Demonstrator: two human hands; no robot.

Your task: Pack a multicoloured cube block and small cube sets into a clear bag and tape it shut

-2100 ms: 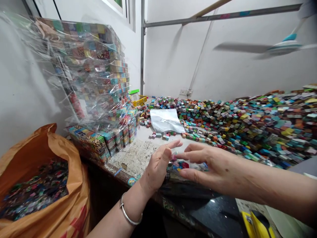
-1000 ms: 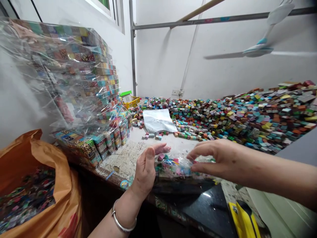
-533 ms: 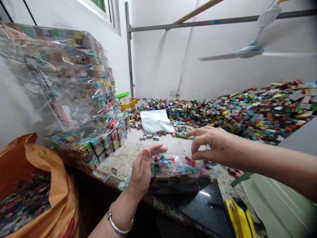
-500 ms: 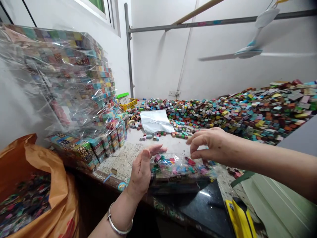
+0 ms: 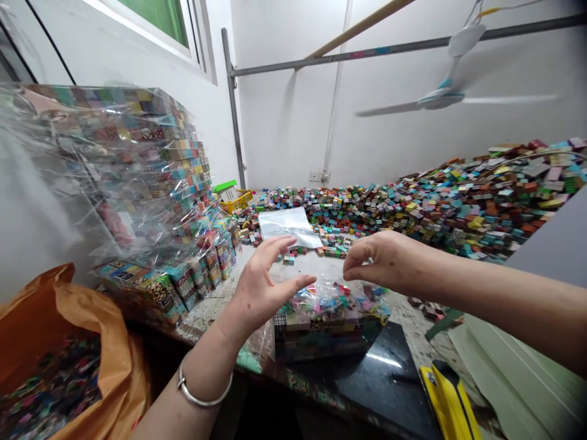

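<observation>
A clear plastic bag (image 5: 337, 296) with small, brightly coloured pieces lies over a block of small patterned boxes (image 5: 325, 333) on the table. My left hand (image 5: 266, 278) is open above the block's left end, thumb and fingers spread apart, holding nothing. A silver bangle (image 5: 202, 394) circles that wrist. Over the back of the bag, my right hand (image 5: 373, 260) is closed, fingertips brought together against the thumb. Whatever it pinches, if anything, is hidden; clear film rises close beneath it. Behind both hands lies a silvery-white plastic sheet (image 5: 290, 226).
Plastic-wrapped stacks of small boxes (image 5: 151, 140) stand at left. An orange bag (image 5: 114, 366) of small pieces sits below them. Loose small boxes (image 5: 458, 214) are heaped along the back wall. A black slab (image 5: 389, 385) and yellow object (image 5: 452, 397) are front right; a fan (image 5: 443, 96) hangs above.
My left hand has come off the bag's left side and risen, its thumb and fingers now spread. My right hand has drawn its fingertips together. The view has shifted slightly.
</observation>
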